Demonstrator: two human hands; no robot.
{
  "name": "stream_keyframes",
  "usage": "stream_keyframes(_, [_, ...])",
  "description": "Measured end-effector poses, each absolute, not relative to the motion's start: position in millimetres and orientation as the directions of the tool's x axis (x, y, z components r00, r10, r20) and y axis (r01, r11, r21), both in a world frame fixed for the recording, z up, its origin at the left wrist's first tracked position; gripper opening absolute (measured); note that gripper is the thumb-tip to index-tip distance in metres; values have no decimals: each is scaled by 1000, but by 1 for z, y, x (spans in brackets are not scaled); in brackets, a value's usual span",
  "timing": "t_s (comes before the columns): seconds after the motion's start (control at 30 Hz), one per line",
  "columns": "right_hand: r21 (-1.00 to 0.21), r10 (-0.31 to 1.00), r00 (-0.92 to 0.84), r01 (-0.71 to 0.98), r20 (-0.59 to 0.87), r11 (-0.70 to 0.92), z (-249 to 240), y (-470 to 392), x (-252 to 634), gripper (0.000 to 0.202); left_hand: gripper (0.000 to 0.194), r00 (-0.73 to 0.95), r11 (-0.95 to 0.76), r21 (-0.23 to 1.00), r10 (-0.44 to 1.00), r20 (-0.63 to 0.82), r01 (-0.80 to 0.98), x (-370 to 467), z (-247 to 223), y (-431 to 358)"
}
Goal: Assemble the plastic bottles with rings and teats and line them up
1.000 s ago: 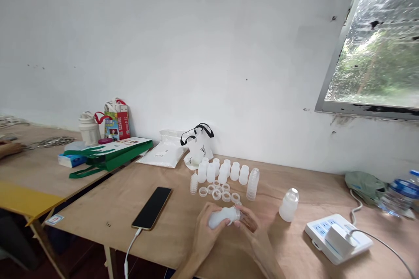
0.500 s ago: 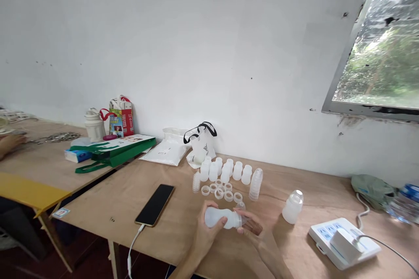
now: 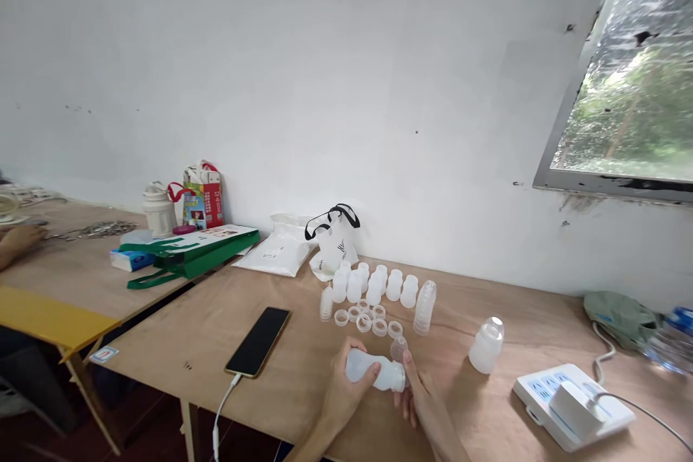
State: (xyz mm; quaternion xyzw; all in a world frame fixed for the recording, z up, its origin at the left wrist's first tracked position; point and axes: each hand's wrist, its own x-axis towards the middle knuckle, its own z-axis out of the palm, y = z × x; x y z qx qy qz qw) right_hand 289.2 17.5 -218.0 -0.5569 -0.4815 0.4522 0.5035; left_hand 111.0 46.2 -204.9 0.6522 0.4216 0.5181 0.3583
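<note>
My left hand (image 3: 349, 386) is closed around the body of a frosted feeding bottle (image 3: 369, 368), which lies tilted sideways with its neck to the right. At the neck end, my right hand (image 3: 425, 401) has one finger above and bent fingers below. Whatever lies under its palm is hidden. A small clear teat-shaped piece (image 3: 399, 349) sits just beyond the neck, by my right fingertip. Several clear rings (image 3: 364, 322) lie behind it. Two stacks of clear caps, a short stack (image 3: 325, 304) and a taller stack (image 3: 425, 308), flank the rings.
Frosted bottles (image 3: 373, 289) stand in rows at the back; a capped bottle (image 3: 486, 345) stands right. A power strip (image 3: 574, 404) with cable is near right. Left lie a phone (image 3: 258, 341) on its cord and a green bag (image 3: 216, 254). Another person's hand (image 3: 19, 242) shows far left.
My right hand has turned at the bottle's neck, with a finger now raised. The clear cap seen at the neck before no longer shows. Both hands and the bottle have shifted slightly right.
</note>
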Motion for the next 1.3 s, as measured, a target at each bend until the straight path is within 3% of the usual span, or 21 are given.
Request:
stream_keyframes(0.2, [-992,991,-45,-7,125,125,-188,1,302,55,39,22,-392,912,920,392,118,112,-201,48])
stream_keyframes(0.33, [-994,994,-62,59,86,89,-194,2,299,50,39,36,-393,914,920,391,105,111,-203,46])
stream_keyframes(0.47, [-976,996,76,210,-46,-61,-204,8,294,78,39,83,-418,899,908,410,127,112,-206,44])
stream_keyframes(0.67, [-959,984,-32,219,177,180,-188,1,307,53,38,-6,-387,919,921,389,73,113,-204,46])
stream_keyframes(1.07, [-912,980,-48,357,195,199,-187,0,302,59,40,-28,-374,926,927,374,-40,113,-208,47])
stream_keyframes(1.17, [-926,980,-99,321,173,197,-183,-3,303,54,41,-44,-365,929,931,363,-60,113,-208,48])
stream_keyframes(1.3, [-981,997,-47,179,61,68,-190,-1,296,68,44,-30,-403,915,915,402,-30,112,-212,48])
